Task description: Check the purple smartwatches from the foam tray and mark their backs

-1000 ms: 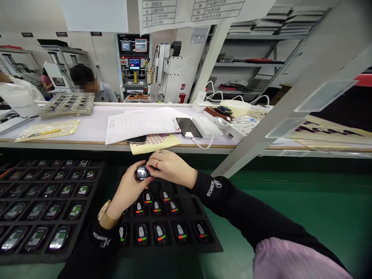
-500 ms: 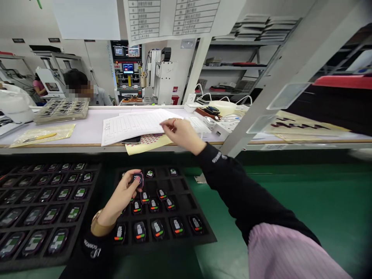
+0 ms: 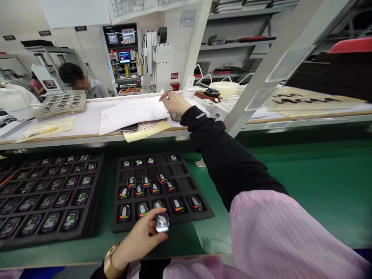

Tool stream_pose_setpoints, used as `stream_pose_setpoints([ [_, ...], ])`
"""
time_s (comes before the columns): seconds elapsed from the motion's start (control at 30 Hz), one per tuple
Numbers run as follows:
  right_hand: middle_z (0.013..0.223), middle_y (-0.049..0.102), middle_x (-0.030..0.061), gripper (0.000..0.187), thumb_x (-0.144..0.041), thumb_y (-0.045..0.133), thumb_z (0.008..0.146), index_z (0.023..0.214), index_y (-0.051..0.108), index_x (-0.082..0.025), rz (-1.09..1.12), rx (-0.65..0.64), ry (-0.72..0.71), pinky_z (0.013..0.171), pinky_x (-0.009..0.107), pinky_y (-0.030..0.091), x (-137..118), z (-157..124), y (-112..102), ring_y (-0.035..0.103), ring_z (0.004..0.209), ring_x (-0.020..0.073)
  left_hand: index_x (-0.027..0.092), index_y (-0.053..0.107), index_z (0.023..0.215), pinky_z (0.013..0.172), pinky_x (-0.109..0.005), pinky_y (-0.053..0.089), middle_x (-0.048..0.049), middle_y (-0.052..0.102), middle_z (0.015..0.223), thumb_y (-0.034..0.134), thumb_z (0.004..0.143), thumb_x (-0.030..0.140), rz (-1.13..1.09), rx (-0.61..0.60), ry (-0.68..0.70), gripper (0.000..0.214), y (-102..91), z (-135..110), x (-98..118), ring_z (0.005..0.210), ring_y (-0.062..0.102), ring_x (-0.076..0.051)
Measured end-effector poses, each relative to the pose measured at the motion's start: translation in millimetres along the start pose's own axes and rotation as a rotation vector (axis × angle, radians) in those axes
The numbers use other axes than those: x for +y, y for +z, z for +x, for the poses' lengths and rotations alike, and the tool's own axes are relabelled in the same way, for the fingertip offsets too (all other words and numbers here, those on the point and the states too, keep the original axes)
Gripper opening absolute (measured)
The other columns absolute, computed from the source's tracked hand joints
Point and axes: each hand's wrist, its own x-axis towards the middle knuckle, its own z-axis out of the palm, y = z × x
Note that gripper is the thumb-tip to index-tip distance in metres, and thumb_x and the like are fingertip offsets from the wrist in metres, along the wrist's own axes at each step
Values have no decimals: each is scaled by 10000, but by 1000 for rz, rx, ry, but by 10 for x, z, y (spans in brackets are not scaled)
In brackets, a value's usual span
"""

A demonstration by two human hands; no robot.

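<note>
Near the front edge of the bench, my left hand (image 3: pixel 139 238) grips a smartwatch body (image 3: pixel 162 223) by its sides, the shiny face turned up. Below it lies a black foam tray (image 3: pixel 186 186) with several watch bodies, their screens showing red and green bars. My right hand (image 3: pixel 177 104) reaches up to the shelf, at the right end of some printed sheets (image 3: pixel 130 114). Its thumb and fingertips are pinched together; a small pale thing may be between them, too small to make out. Part of a flat device (image 3: pixel 175 116) shows under this hand.
A second foam tray (image 3: pixel 94 209) full of watch bodies stands at left. On the shelf are a yellow sticker sheet (image 3: pixel 136 135), a clear parts tray (image 3: pixel 43 112), and a charger with white cables (image 3: pixel 190 91). A slanted metal post (image 3: pixel 261 73) rises at right. A co-worker (image 3: pixel 97 89) sits beyond.
My left hand has brought the watch body from over the tray's far rows to its near edge. My right hand has moved slightly up and away over the shelf. The head view has shifted.
</note>
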Motion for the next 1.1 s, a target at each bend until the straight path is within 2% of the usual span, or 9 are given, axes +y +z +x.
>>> stream_pose_setpoints([
  [0.07, 881, 694, 95, 169, -182, 483, 1023, 1038, 644, -132, 284, -55, -14, 758, 325, 586, -71, -347, -118, 690, 800, 201, 212, 590, 1337, 759, -313, 485, -25, 651, 919, 801, 691, 250, 168, -9, -57, 681, 141, -12, -160, 794, 585, -170],
  [0.17, 958, 717, 84, 223, -368, 697, 965, 1020, 610, -170, 722, -243, -142, 756, 297, 596, -151, -1132, -279, 711, 853, 194, 251, 641, 1277, 927, -392, 496, -53, 683, 1111, 798, 717, 212, 452, 93, 6, 583, 330, 0, -435, 988, 624, -237],
  [0.27, 730, 696, 19, 409, -545, 763, 892, 853, 537, -207, 829, -165, -87, 657, 256, 569, -117, -2009, -287, 680, 648, 157, 278, 628, 1285, 1072, -432, 450, -54, 652, 1258, 753, 807, 217, 597, 186, 147, 497, 461, 28, -707, 1191, 590, -264],
  [0.37, 634, 674, 27, 545, -741, 545, 942, 853, 572, -204, 942, -269, 104, 583, 284, 566, 52, -2784, -94, 650, 554, 172, 294, 609, 1298, 1072, -434, 465, -52, 635, 1270, 726, 864, 266, 678, 237, 274, 451, 527, 76, -882, 1222, 584, -262],
  [0.47, 927, 749, 104, 469, -651, 645, 932, 989, 642, -186, 1090, -421, 266, 633, 316, 601, 271, -3436, 230, 715, 751, 216, 283, 583, 1320, 1068, -464, 464, -65, 617, 1270, 714, 892, 320, 778, 315, 363, 449, 547, 139, -925, 1224, 569, -281],
  [0.57, 674, 664, 15, 390, -519, 678, 955, 769, 578, -191, 1170, -292, 379, 531, 243, 528, 442, -3926, 573, 607, 532, 132, 250, 536, 1363, 1063, -484, 455, -77, 599, 1284, 726, 889, 385, 865, 353, 408, 528, 558, 176, -893, 1211, 547, -292],
  [0.73, 706, 677, 24, 362, -530, 721, 884, 942, 621, -187, 1169, -315, 494, 477, 259, 506, 493, -4199, 953, 613, 538, 159, 213, 592, 1261, 1011, -446, 469, -80, 594, 1221, 681, 930, 367, 932, 426, 437, 377, 599, 153, -861, 1132, 551, -267],
  [0.97, 477, 393, -64, 452, -441, 651, 847, 570, 357, -237, 642, -61, 314, 469, 246, 323, 386, -4039, 1161, 377, 442, 103, 202, 647, 1220, 921, -417, 485, -69, 584, 1083, 748, 878, 387, 974, 454, 503, 402, 619, 151, -878, 1016, 552, -253],
  [1.1, 483, 320, -62, 393, -357, 552, 817, 544, 294, -240, 571, -74, 265, 498, 254, 301, 353, -4001, 1173, 328, 472, 106, 194, 658, 1198, 897, -409, 484, -66, 581, 1063, 760, 867, 377, 980, 460, 519, 392, 619, 168, -875, 992, 548, -249],
])
